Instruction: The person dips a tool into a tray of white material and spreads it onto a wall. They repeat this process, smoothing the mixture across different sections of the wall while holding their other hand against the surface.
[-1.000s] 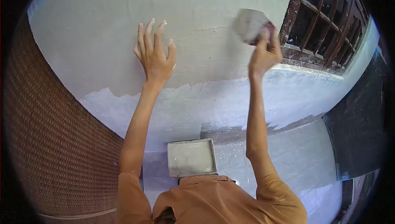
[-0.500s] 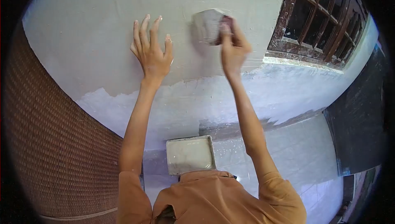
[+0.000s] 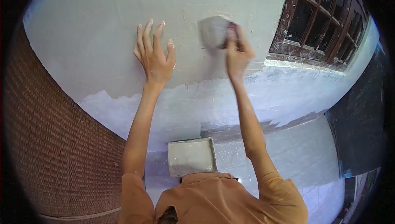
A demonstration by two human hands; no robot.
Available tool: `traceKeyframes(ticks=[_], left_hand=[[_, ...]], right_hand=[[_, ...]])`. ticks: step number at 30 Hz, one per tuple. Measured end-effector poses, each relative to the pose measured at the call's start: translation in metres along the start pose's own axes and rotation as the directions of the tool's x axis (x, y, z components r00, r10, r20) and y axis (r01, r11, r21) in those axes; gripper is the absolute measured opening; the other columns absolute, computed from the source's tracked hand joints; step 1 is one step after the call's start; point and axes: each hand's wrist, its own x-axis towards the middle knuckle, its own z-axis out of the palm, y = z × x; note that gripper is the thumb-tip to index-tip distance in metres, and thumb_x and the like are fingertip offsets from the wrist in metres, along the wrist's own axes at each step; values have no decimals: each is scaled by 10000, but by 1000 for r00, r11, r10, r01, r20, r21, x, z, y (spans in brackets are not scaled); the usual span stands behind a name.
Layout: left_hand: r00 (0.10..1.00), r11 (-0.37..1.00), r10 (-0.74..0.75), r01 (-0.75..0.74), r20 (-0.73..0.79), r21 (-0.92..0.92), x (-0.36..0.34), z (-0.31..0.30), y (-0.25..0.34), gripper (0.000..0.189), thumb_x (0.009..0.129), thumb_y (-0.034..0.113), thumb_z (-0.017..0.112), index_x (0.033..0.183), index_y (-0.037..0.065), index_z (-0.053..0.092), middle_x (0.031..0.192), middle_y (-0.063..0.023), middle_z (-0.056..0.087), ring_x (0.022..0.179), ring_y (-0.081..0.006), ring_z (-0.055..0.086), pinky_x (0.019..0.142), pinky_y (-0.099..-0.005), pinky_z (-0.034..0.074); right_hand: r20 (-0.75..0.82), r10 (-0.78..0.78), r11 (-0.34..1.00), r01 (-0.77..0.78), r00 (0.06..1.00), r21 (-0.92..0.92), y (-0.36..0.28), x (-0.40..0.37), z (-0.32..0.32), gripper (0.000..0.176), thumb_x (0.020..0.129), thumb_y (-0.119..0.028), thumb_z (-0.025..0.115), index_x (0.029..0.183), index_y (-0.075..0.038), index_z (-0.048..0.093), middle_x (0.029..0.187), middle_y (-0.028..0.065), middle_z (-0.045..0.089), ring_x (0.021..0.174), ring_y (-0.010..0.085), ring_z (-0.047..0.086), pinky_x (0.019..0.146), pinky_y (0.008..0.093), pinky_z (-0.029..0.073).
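Note:
My right hand (image 3: 238, 57) grips the dark red handle of a broad putty knife (image 3: 214, 33). Its grey, coated blade points left against or just off the wall (image 3: 107, 39); motion blur hides the exact contact. My left hand (image 3: 155, 55) is at the wall left of the knife, fingers spread and holding nothing. White smears mark its fingertips. Wet-looking greyish filler covers the upper wall, with thin ridges around the knife, and ends in a ragged edge above a paler band.
On the tiled floor (image 3: 296, 150) below stands a shallow rectangular tray (image 3: 191, 158) of pale paste, amid white splatters. A brown-framed window (image 3: 321, 18) is at upper right. Woven matting (image 3: 61, 142) borders the left, and a dark panel (image 3: 358, 113) stands at right.
My right hand and the putty knife have shifted slightly down and right along the wall. My left hand stays spread at nearly the same place; the view has shifted a little.

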Motion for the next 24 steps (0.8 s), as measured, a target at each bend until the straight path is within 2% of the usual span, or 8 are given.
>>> traceKeyframes(ticks=[3, 5, 9, 13, 16, 18, 20, 24], left_hand=[[1000, 999, -21, 22, -8, 36, -3, -7, -10, 519, 879, 224, 566, 1384, 166, 460, 1474, -118, 365, 1409, -372, 226, 1064, -542, 203], [999, 997, -40, 39, 3, 64, -5, -8, -13, 522, 892, 223, 569, 1395, 157, 446, 1485, -112, 354, 1420, -362, 217, 1090, -532, 184], [999, 999, -40, 40, 10, 36, -4, -2, -5, 523, 891, 221, 568, 1396, 158, 445, 1485, -112, 353, 1419, -364, 218, 1090, -532, 182], [1000, 999, -14, 14, 5, 30, -6, -3, -5, 512, 883, 222, 564, 1381, 162, 461, 1479, -109, 361, 1412, -362, 231, 1068, -538, 198], [1000, 998, -2, 3, -17, 65, -5, -11, -12, 501, 877, 223, 560, 1367, 164, 475, 1473, -112, 368, 1406, -363, 241, 1047, -542, 214], [1000, 998, 10, -9, -13, 69, -4, -10, -12, 501, 878, 224, 559, 1368, 163, 475, 1476, -116, 365, 1406, -364, 239, 1047, -541, 213], [1000, 998, -5, 6, -21, 60, -2, -7, -11, 519, 895, 235, 565, 1397, 173, 445, 1492, -97, 347, 1424, -350, 211, 1091, -533, 176], [999, 999, 18, -16, -32, 42, 0, -9, -9, 522, 894, 234, 567, 1397, 174, 445, 1491, -96, 348, 1424, -348, 211, 1092, -535, 175]], right_hand=[[-257, 144, 990, -143, 956, 22, -8, 24, -51, 302, 939, -77, 608, 1225, 19, 623, 968, 112, 716, 754, 84, 619, 659, 209, 501], [-300, 59, 996, -37, 952, 78, 5, 28, -63, 355, 947, -43, 583, 1282, 66, 548, 1144, 146, 658, 875, 151, 657, 669, 278, 573], [15, -57, 991, 59, 998, -120, -4, -8, -15, 334, 946, -71, 603, 1251, 62, 580, 1080, 137, 682, 888, 137, 646, 734, 273, 553], [35, 74, 976, -65, 997, -207, 2, -2, -29, 329, 946, -64, 599, 1255, 47, 585, 1083, 139, 682, 884, 130, 646, 670, 269, 553], [-241, 148, 983, -169, 959, -70, -9, 20, -47, 323, 948, -59, 593, 1256, 37, 590, 1080, 140, 683, 900, 131, 644, 645, 266, 554], [-283, 123, 989, -95, 951, 110, -23, 20, -32, 334, 923, -63, 620, 1251, 3, 611, 915, 86, 717, 640, 57, 556, 573, 205, 447], [-44, 48, 999, -48, 998, -8, -19, 5, -4, 331, 917, -90, 642, 1236, -2, 626, 783, 45, 686, 596, 49, 502, 538, 205, 407], [-25, 79, 985, -82, 997, -155, -17, 8, 10, 340, 915, -119, 655, 1233, -1, 627, 853, 86, 713, 657, 74, 577, 586, 226, 466]])
